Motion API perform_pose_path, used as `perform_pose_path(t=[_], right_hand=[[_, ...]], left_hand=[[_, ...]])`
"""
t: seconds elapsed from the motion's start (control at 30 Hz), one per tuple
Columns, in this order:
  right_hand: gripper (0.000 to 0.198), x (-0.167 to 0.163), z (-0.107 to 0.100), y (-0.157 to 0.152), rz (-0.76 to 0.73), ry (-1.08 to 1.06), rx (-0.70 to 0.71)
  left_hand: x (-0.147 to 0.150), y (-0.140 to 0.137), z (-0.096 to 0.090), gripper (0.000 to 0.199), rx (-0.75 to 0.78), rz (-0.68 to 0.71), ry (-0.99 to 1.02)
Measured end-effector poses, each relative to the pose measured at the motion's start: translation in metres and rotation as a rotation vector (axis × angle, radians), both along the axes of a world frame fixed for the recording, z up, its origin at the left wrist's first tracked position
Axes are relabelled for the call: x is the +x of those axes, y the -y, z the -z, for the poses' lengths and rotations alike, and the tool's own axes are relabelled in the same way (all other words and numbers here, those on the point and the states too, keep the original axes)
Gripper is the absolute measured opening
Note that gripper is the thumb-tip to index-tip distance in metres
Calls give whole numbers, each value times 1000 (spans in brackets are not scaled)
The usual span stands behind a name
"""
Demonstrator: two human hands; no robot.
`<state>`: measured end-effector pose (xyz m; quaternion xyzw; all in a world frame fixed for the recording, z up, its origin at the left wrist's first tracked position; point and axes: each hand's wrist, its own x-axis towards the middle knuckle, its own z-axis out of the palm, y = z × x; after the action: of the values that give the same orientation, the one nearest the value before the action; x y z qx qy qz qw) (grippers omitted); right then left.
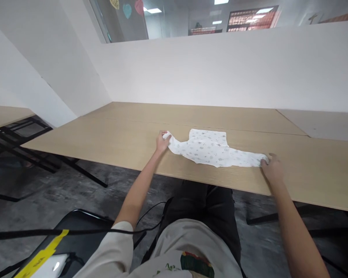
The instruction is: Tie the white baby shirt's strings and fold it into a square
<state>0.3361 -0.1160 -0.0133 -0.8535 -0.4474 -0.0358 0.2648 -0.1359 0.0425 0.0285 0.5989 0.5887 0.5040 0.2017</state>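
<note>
A small white long-sleeved shirt (210, 150) with a scattered dark print lies on the wooden table (127, 135), its two sleeves stretched out sideways. My left hand (162, 142) pinches the end of the left-hand sleeve, which curves up a little toward it. At the other side, my right hand (273, 168) grips the end of the right-hand sleeve close to the tabletop. The body of the shirt points away from me, and its near edge bows toward the table's front edge. Fingers partly cover both sleeve ends.
A white wall (214, 71) with glass above stands behind the table. To my left is a black chair (84, 224) with a white device (50, 266) and a yellow strap (43, 256). A black cable (84, 232) crosses in front of me. Another table (7, 115) stands far left.
</note>
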Motion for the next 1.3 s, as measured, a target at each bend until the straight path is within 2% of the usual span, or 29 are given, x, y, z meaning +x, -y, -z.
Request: perform_pose_path(t=[0.1,0.17,0.23,0.3,0.37,0.47,0.53,0.7,0.8,0.87,0.97,1.03,1.1,1.2,1.3], right_hand=[[54,0,-1,1,6,-13,11],[54,0,-2,1,10,-16,25],[54,0,-4,2,19,-24,32],[54,-1,-5,3,20,-29,42],[54,-2,-6,3,12,-24,64],[51,-1,-5,4,-7,-13,106],[50,-1,-5,3,-7,-40,147],[51,-26,-20,-12,35,-164,385],[48,-71,-41,-32,-59,-173,494],[42,-113,-53,-47,-183,-175,476],[37,-183,-58,-64,-398,-142,335],[36,-222,-52,-68,-479,-103,223],[35,-245,-44,-65,-563,-97,148],[33,-241,-32,-51,-654,-158,175],[34,-194,-26,-32,-612,-175,324]], left_hand=[[53,9,-17,41,42,146,106],[94,22,-20,46,69,280,72],[130,39,-15,43,87,455,-12],[158,55,-3,35,42,617,-72],[174,66,10,26,-6,673,-97],[184,73,21,20,-42,646,-134],[183,75,22,24,-52,675,-193],[160,79,11,49,-16,914,-490],[131,68,6,46,3,822,-488],[109,54,7,40,3,683,-399],[84,31,16,33,0,481,-251],[76,21,23,31,-23,415,-202],[74,18,28,31,-36,426,-201],[71,26,30,31,9,468,-258],[56,40,28,31,76,540,-339]])
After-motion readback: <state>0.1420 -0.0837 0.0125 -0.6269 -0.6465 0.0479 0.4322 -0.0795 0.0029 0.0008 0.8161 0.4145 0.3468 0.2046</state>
